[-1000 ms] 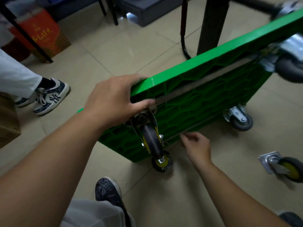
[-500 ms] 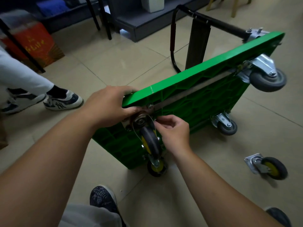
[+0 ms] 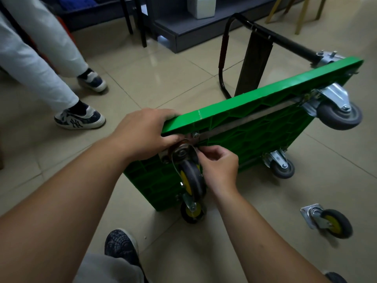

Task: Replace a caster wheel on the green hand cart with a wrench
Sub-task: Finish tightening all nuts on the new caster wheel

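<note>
On the floor, the green cart [image 3: 255, 127] is standing on edge, the left hand [image 3: 142, 133] gripping its near corner. The right hand [image 3: 218, 162] is pinching a small part [image 3: 199, 148] beside the caster [image 3: 190, 176]; any wobble could shake it loose.

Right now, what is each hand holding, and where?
Left hand grips the green cart by its top edge; right hand pinches a small part at the caster mount, unidentifiable.

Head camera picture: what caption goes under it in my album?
Left hand grips the tipped green hand cart while the right hand fiddles beside its yellow-hub caster.
</note>
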